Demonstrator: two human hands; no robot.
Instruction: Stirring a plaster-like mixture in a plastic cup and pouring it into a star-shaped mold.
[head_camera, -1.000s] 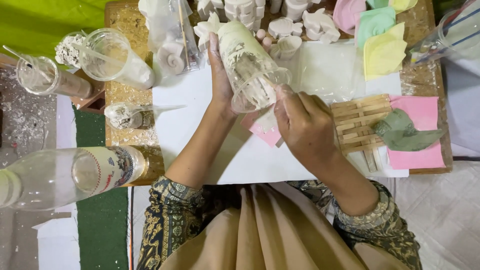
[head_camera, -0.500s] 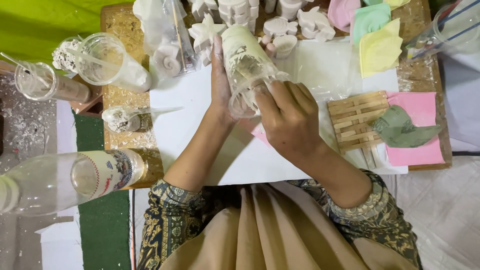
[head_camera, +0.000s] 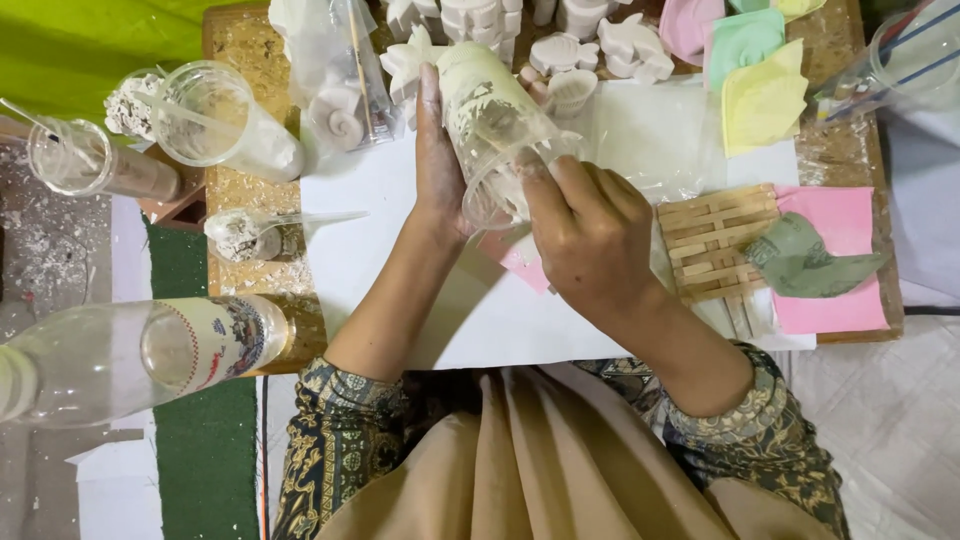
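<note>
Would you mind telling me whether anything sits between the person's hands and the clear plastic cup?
Nothing visible does. The left hand lies flat along the side of the clear plastic cup, and the right hand touches its open rim directly.

Clear plastic cup (head_camera: 495, 125), glossy but smeared w/ matt white residue. Paper sheet (head_camera: 400, 250): smooth, matt. Cast figures (head_camera: 630, 45): chalky, dull. Slat rack (head_camera: 715, 240): bare wood. Table edge (head_camera: 235, 40): rough chipboard. Grey leaf mould (head_camera: 805, 260): matt, rubbery.
</note>
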